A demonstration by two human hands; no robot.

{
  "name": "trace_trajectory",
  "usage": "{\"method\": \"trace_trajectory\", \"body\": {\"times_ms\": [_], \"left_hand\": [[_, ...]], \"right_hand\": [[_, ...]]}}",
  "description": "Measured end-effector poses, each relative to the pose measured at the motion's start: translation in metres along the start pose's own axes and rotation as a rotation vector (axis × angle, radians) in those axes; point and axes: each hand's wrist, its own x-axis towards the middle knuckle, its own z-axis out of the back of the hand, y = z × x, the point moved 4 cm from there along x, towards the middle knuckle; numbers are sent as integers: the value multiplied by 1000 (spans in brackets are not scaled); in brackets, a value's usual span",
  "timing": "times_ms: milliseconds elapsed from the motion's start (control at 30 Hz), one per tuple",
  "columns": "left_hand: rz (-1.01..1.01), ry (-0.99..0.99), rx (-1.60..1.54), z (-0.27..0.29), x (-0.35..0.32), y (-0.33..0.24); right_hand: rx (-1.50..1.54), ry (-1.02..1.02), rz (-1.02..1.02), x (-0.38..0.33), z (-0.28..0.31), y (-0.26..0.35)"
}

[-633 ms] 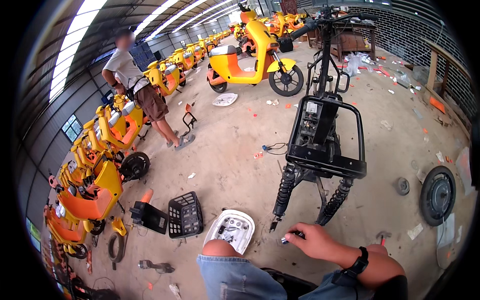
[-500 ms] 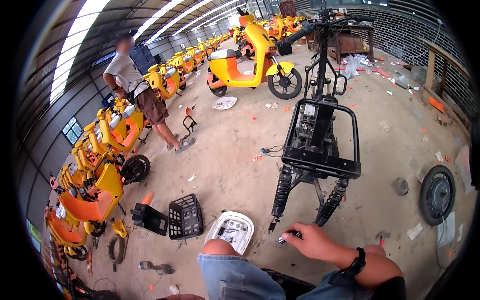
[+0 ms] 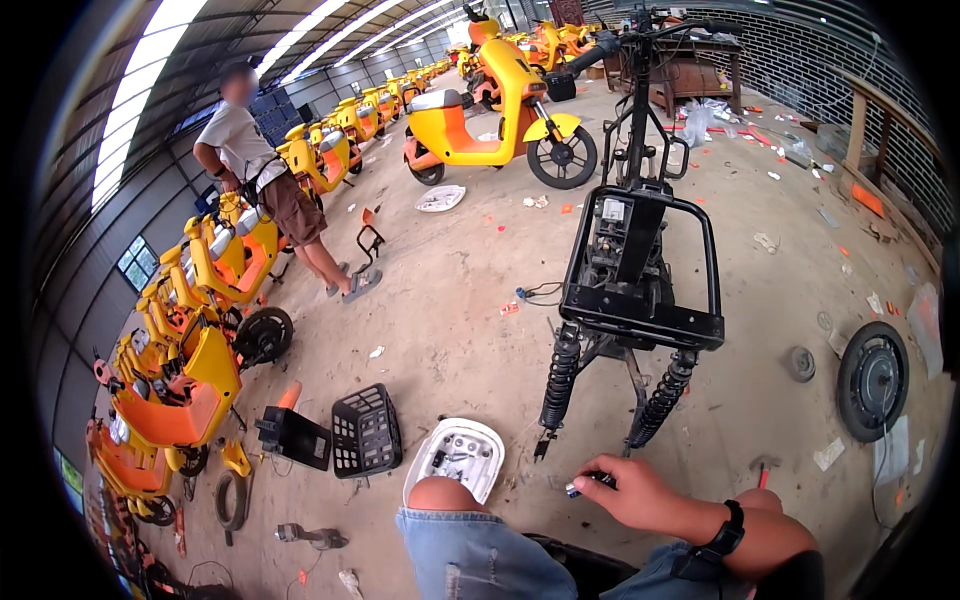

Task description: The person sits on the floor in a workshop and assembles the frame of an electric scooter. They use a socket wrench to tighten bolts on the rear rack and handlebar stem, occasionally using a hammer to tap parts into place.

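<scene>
A stripped scooter frame (image 3: 640, 270) stands in the middle of the frame, and the right hand (image 3: 640, 493) lies below it at the lower centre, closed on a small tool (image 3: 585, 484), with a bent knee (image 3: 452, 500) to its left. Left of the knee a plastic cover (image 3: 455, 455), a basket (image 3: 366, 432) and a boxy part (image 3: 295, 436) lie on the floor, while a loose wheel (image 3: 873, 380) lies at the right edge. A row of scooters (image 3: 190, 330) runs up the left side with a person (image 3: 262, 170) beside it at the upper left, and one scooter (image 3: 495, 115) stands behind the frame at the top.
</scene>
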Motion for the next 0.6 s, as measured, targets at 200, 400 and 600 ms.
{"method": "trace_trajectory", "body": {"times_ms": [200, 400, 600], "left_hand": [[198, 66, -24, -21, -1, 80], [254, 109, -37, -33, 5, 103], [298, 135, -18, -35, 4, 119]], "right_hand": [[29, -21, 79, 6, -16, 6], [14, 21, -52, 9, -18, 10], [38, 1, -46, 9, -18, 0]]}}
